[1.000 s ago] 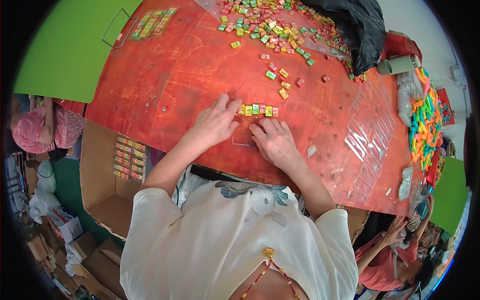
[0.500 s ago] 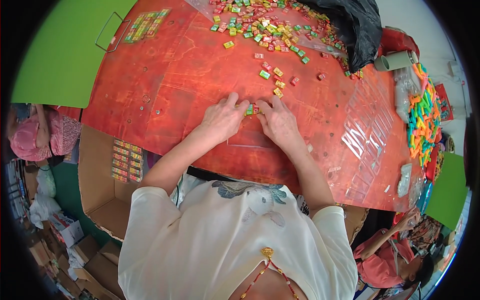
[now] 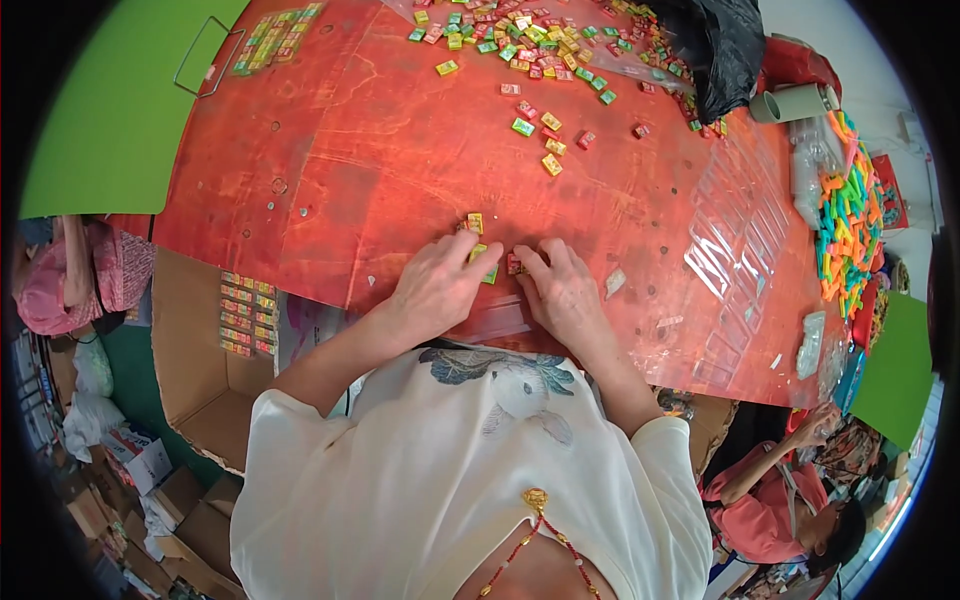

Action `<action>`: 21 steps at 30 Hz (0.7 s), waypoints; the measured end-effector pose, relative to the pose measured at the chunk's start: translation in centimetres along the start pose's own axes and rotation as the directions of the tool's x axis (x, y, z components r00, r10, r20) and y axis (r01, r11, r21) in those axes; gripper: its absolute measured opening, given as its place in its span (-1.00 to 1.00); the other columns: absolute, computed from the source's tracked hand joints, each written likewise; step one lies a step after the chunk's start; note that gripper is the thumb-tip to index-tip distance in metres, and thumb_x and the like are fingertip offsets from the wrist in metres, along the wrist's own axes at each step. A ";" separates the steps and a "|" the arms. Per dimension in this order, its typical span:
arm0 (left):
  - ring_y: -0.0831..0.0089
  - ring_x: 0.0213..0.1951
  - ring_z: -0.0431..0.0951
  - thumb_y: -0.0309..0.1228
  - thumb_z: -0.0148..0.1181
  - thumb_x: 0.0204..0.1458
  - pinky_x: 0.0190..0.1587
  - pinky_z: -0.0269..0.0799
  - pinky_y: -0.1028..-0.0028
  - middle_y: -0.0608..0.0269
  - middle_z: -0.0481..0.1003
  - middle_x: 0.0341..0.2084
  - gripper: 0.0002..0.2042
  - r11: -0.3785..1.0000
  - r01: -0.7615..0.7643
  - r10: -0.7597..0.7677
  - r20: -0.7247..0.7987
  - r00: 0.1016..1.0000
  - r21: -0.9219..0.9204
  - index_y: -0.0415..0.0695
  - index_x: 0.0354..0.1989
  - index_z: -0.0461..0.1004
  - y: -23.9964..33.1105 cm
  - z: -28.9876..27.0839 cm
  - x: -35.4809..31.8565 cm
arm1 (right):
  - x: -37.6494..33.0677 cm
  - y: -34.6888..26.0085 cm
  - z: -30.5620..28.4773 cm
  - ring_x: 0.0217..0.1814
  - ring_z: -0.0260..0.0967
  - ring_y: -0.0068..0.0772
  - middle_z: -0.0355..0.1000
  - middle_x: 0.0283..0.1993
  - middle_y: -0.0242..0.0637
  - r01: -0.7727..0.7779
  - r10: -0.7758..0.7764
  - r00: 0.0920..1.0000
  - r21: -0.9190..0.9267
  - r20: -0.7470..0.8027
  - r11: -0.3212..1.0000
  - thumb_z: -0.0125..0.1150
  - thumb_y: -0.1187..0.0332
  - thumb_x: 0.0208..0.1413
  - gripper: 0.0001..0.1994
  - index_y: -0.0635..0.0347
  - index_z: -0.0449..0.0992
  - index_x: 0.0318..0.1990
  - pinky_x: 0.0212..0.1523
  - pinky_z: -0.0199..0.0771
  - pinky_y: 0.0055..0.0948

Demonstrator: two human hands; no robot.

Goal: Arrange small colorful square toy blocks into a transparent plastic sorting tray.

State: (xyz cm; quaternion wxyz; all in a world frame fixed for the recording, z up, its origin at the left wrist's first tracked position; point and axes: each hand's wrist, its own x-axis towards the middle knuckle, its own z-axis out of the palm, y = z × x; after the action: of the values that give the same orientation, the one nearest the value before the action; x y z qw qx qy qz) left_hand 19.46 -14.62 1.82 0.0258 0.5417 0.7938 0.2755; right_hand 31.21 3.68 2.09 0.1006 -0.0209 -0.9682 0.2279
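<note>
Moved since the earlier frame: your two hands, nearer your body; the row of small boxes, now split. Your left hand (image 3: 437, 288): fingers bent, touching a yellow-and-green box (image 3: 488, 268); whether gripped, cannot tell. Your right hand (image 3: 568, 292): fingertips at a red box (image 3: 515, 264); whether pinched, cannot tell. Yellow box (image 3: 475, 222): by your left fingertips. Clear plastic piece (image 3: 500, 320): on the red table (image 3: 380, 170), between your wrists.

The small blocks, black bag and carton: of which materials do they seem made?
Small blocks: perhaps paper or plastic wrapping, slightly glossy, with bright patterned faces; too small to tell. Black bag: likely thin plastic, shiny along crinkled folds. Carton: seemingly cardboard, matte brown, with a ragged rim.
</note>
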 end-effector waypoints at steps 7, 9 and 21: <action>0.20 -0.15 0.47 -0.26 0.35 -0.06 -0.15 0.33 0.23 0.07 0.42 -0.16 -0.61 0.993 -0.112 0.107 -0.092 0.990 -0.048 -0.12 -0.04 0.53 1.0 -1.4 -2.7 | -0.1 0.4 0.2 -0.17 0.44 -0.06 0.33 -0.16 -0.16 -0.028 0.028 1.000 0.024 -0.004 0.999 0.35 0.49 0.02 -0.66 0.16 0.52 -0.01 -0.17 0.52 -0.19; 0.17 -0.13 0.47 -0.25 0.39 -0.10 -0.09 0.31 0.15 0.07 0.43 -0.15 -0.62 0.971 -0.236 0.237 0.031 0.971 -0.032 -0.11 -0.09 0.54 1.0 -0.7 -3.6 | 0.1 0.4 0.1 -0.18 0.44 -0.10 0.33 -0.17 -0.17 -0.016 0.016 1.000 0.010 -0.008 1.000 0.36 0.47 0.02 -0.66 0.18 0.53 -0.01 -0.18 0.52 -0.22; 0.26 -0.12 0.41 -0.34 0.16 -0.02 0.00 0.22 0.11 0.15 0.46 -0.26 -0.78 0.962 -0.239 0.242 -0.003 0.970 0.129 -0.08 -0.22 0.60 0.0 1.1 -3.1 | -2.2 -1.5 -1.4 -0.13 0.44 -0.07 0.36 -0.14 -0.13 0.029 -0.034 0.997 0.068 0.066 0.997 0.35 0.45 0.04 -0.68 0.16 0.56 -0.01 -0.13 0.53 -0.18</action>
State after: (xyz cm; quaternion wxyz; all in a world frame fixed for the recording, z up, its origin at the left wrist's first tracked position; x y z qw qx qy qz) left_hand 21.09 -16.90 0.04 -0.0498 0.6320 0.7383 0.2303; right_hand 33.68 2.79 3.57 0.0724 0.0055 -0.9631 0.2591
